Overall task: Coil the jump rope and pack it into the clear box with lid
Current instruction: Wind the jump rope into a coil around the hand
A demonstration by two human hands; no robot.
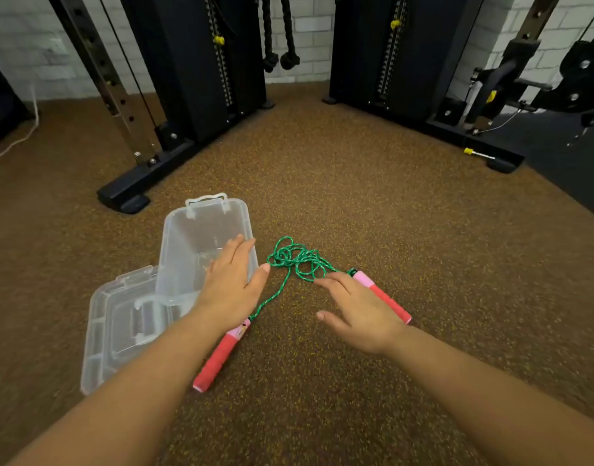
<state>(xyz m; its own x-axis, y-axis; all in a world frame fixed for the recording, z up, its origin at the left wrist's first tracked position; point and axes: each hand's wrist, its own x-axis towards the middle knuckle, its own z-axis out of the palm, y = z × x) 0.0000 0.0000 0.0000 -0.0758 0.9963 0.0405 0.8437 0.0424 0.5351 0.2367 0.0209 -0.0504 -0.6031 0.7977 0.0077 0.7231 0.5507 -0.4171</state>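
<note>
No writing is readable on the clear box (201, 230) or its lid (120, 327). Both the left hand (230, 284) and right hand (359, 314) hover flat-fingered, holding nothing, flanking the tangled green jump rope (295, 258); bare brown floor (373, 203) spreads beyond.

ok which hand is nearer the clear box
Left. The left hand lies over the near right corner of the clear box; the right hand is off to its right, past the green rope.

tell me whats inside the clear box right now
The clear box looks empty: only its see-through walls and base show. The left hand covers its near right corner, so that part is hidden. The green rope lies outside on the floor.
</note>
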